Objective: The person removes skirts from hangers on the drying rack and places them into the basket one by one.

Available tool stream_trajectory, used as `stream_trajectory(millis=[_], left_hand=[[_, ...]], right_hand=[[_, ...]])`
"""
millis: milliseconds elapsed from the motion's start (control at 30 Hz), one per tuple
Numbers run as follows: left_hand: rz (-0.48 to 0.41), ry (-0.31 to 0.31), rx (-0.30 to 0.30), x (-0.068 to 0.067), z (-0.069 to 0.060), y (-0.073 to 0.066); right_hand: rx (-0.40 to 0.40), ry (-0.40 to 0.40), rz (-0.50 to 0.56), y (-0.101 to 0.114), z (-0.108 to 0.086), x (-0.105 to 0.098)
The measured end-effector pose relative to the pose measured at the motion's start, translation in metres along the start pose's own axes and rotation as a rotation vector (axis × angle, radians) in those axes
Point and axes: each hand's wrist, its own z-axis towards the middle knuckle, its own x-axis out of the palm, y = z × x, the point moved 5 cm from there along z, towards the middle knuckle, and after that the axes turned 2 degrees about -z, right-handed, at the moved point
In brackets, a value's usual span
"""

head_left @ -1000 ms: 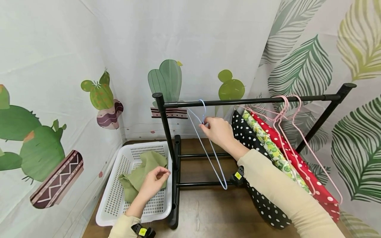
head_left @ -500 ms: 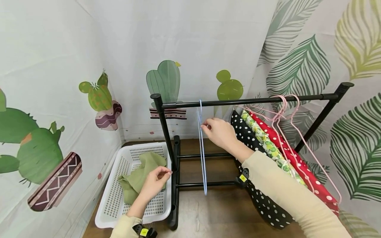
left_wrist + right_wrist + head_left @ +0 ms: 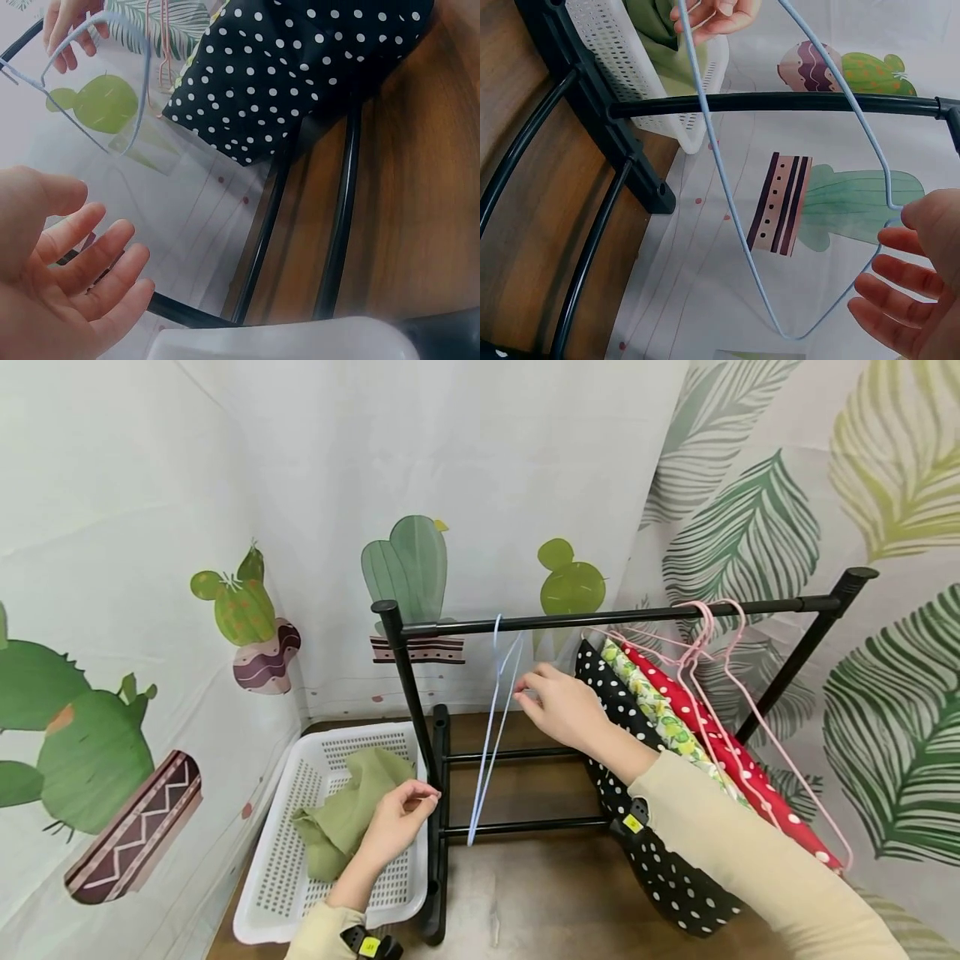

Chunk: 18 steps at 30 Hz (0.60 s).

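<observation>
Hanger point(image 3: 488, 727) dangling, long axis near-upright, just left of the nearer right grip point(image 3: 562, 710), loose and empty; left grip point(image 3: 400, 818) relaxed, empty too!

A small left yellow label point(image 3: 369, 947) sits on a black device point(image 3: 388, 949) at the person's left wrist, and a matching right yellow label point(image 3: 632, 823) on a black wristband point(image 3: 639, 811) at the right wrist. Both bear dark marks too small and blurred to read. Nothing else carries legible words, brands or numbers.
</observation>
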Motion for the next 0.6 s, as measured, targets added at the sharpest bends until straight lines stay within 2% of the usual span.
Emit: stream_trajectory(millis=[267,467,600], left_hand=[[-0.002,-0.003,0.015,0.004,0.001,0.003],[-0.034,-0.017,-0.007,0.009,0.003,0.006],[-0.048,-0.031,-0.023,0.010,0.003,-0.002]], right_hand=[[-0.026,0.026,0.011,-0.005,-0.011,-0.004],[-0.053,0.016,0.010,-0.011,-0.018,-0.004],[-0.053,0.017,0.009,-0.016,-0.022,-0.005]])
